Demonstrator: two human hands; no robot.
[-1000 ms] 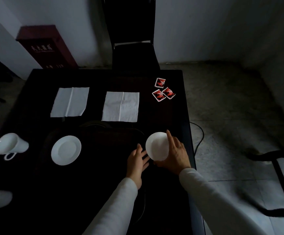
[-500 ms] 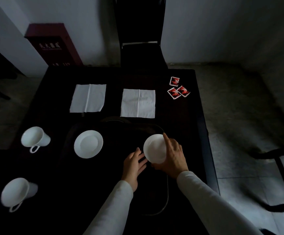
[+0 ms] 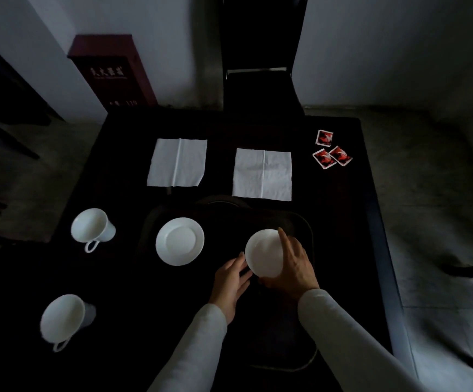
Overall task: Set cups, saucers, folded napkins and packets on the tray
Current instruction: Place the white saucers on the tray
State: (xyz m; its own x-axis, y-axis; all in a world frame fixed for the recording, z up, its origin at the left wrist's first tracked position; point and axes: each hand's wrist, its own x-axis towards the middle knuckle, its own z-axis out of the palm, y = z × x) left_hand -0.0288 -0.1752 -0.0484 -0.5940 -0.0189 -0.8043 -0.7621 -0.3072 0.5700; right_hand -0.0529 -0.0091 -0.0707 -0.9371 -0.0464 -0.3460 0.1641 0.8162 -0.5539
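Holding small white round ceramic saucer [image 3: 263, 257] over right side of dark tray [image 3: 311, 241], my right grip [image 3: 294, 267] clamped on its rim, left grip [image 3: 229, 281] apart, fingertips [image 3: 242, 257] at its edge; I'd set it down flat, clear of the tray wall.

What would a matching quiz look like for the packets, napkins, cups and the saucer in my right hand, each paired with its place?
Things: 1 packets; 2 napkins; 3 cups; 4 right saucer.
Places: A over the tray, in the right hand; B left of the tray; C table's far right corner; D flat beyond the tray.
Pairs: 1-C, 2-D, 3-B, 4-A.
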